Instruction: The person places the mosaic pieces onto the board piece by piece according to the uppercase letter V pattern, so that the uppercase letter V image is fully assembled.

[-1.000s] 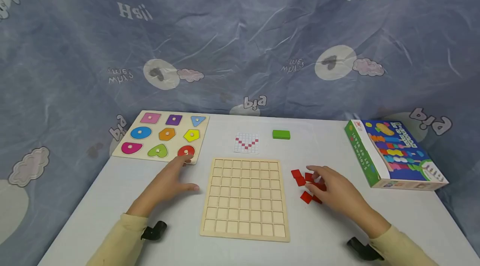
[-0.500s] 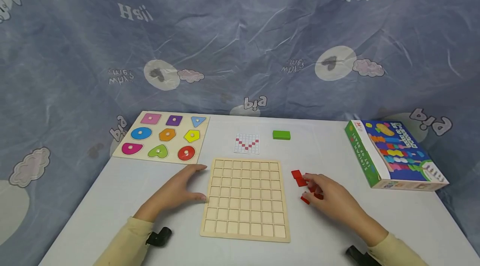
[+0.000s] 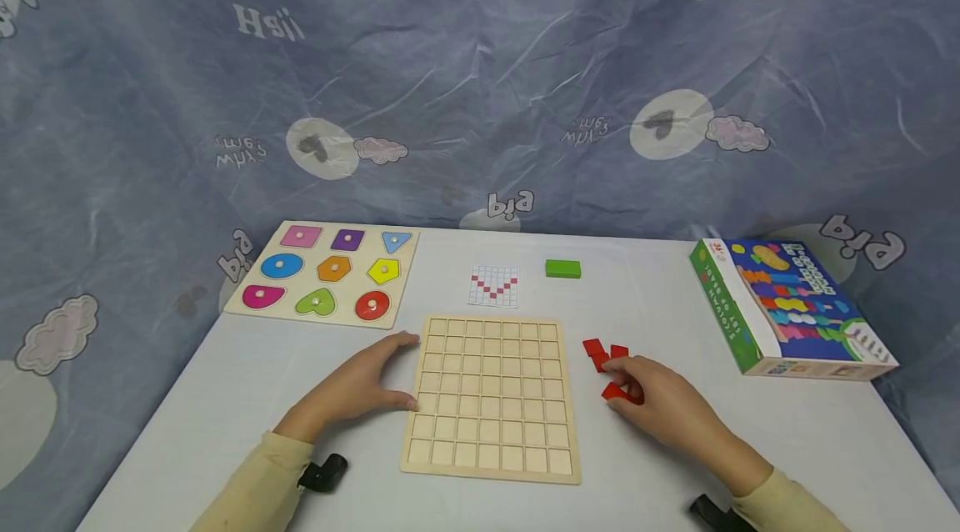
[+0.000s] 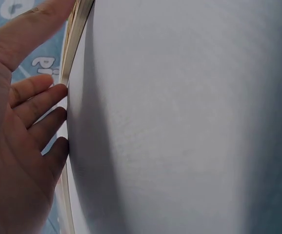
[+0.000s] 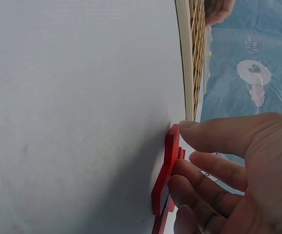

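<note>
A wooden grid board [image 3: 491, 478] with bare square cells lies flat in the middle of the table. My left hand [image 3: 356, 386] is at its left side, with thumb and index fingertips right at the rim and the other fingers loosely bent [image 4: 29, 131]. To the right of the board, my right hand [image 3: 675, 403] reaches low over a small cluster of red square tiles [image 3: 593, 347]. Its thumb tip meets the edge of a near red tile [image 5: 171, 144]; the bent fingers rest among the tiles behind, apart from the thumb. Part of the cluster is hidden under the hand.
Behind the board lie a small pattern card [image 3: 493, 287] with a red V and a green block [image 3: 562, 269]. A shape-puzzle board [image 3: 360, 265] sits back left, a colourful game box [image 3: 791, 307] back right. A blue printed cloth [image 3: 480, 82] hangs behind.
My left hand has come from beside the shape puzzle to the grid board's left edge. The right hand has lowered slightly toward the near red tiles, which have shifted a little under its fingers.
</note>
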The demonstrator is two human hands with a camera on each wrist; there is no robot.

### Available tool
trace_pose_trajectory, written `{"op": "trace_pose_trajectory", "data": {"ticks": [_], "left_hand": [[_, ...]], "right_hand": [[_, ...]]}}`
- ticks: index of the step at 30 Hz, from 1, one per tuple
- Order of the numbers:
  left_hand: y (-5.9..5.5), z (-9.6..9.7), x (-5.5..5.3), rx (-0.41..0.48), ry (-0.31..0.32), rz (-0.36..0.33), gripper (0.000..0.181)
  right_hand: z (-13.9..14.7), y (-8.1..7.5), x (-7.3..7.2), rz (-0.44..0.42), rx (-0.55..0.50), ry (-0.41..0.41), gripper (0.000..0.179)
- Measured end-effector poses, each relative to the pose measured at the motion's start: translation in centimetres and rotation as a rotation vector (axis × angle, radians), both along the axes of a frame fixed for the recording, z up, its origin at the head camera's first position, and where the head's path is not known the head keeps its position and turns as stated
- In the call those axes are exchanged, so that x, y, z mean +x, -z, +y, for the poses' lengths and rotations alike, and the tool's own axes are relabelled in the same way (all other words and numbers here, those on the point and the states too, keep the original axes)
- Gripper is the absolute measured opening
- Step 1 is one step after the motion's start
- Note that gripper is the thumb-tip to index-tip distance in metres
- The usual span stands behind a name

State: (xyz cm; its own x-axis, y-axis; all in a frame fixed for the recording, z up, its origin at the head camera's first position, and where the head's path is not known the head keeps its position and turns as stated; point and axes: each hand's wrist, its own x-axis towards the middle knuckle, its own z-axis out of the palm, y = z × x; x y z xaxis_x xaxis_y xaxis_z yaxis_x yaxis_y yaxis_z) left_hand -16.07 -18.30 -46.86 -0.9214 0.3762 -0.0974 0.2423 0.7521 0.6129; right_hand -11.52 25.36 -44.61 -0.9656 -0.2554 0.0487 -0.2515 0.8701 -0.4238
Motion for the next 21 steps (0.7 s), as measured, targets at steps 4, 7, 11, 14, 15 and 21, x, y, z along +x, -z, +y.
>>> {"op": "trace_pose_trajectory", "data": {"ticks": [4,7,11,14,15,21], "left_hand": [[0.21,-0.05,-0.1,-0.003,0.006,-0.004,0.097],[0.36,-0.1,-0.17,-0.011,0.006,-0.007,0.098],[0.39,-0.12,-0.15,-0.019,0.019,-0.012,0.102],[0.28,-0.12,-0.09,-0.024,0.039,-0.015,0.107],[0.23,-0.13,-0.08,-0.025,0.047,-0.015,0.108],[0.12,-0.29,-0.12,-0.046,0.11,-0.009,0.111]], "right_hand": [[-0.04,0.06,0.01,-0.011,0.013,0.012,0.039],[-0.02,0.11,-0.05,-0.006,0.017,0.007,0.038],[-0.03,0.22,-0.17,-0.004,0.011,-0.004,0.036],[-0.14,0.26,-0.25,-0.007,0.008,-0.003,0.035],[-0.18,0.27,-0.27,-0.008,0.008,-0.002,0.034],[-0.48,0.33,-0.44,-0.001,0.011,-0.002,0.033]]}}
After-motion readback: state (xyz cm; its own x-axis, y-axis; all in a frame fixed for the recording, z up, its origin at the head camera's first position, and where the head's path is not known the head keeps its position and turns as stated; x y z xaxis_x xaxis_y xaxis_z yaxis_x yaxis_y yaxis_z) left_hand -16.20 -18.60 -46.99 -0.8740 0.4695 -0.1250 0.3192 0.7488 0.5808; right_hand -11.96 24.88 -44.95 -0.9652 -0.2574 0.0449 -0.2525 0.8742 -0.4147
